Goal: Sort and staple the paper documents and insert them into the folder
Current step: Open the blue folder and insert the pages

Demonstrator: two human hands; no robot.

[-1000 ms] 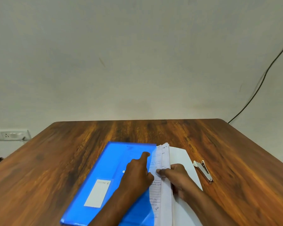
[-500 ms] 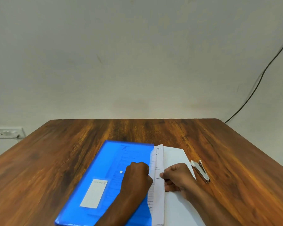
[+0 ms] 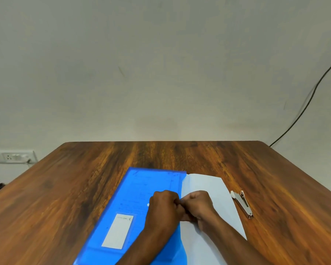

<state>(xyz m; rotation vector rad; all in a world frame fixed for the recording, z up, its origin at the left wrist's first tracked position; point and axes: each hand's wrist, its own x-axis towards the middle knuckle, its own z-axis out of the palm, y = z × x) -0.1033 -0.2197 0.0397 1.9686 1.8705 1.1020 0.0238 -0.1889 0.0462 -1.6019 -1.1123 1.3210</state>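
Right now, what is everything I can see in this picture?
folder: one, blue and see-through, flat on the table, left of centre, written sheets showing faintly inside.
label: one, white, on the folder's near half.
paper: white, beside the folder's right edge.
stapler: one, white and metal, right of the paper.
table: one, brown wood.
wall socket: one, white, far left.
cable: one, dark, on the wall at right.
left hand: curled at the folder's right edge.
right hand: curled, touching the left.
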